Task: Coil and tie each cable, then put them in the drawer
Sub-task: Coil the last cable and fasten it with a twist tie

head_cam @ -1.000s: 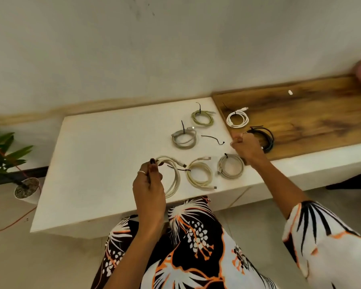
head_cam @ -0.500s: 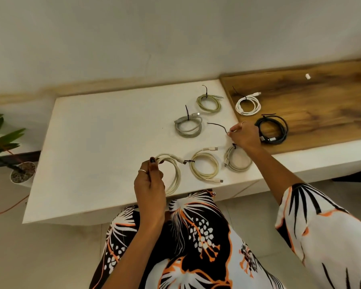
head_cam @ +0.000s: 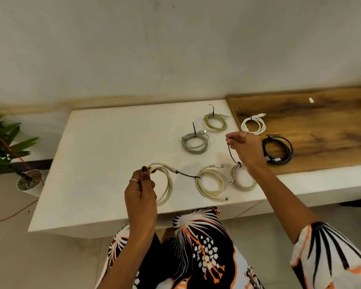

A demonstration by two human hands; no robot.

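1. Gripping a cream coil (head_cam: 164, 180) above the table (head_cam: 104, 163): left hand (head_cam: 141, 195), fingers curled round it.
2. Pinching a black tie (head_cam: 230, 152): right hand (head_cam: 245, 149).
3. Six tied coils lying on the table.

A black, white and orange floral garment (head_cam: 198, 247) is worn; silver rings are seen on both hands, and dark nail polish.
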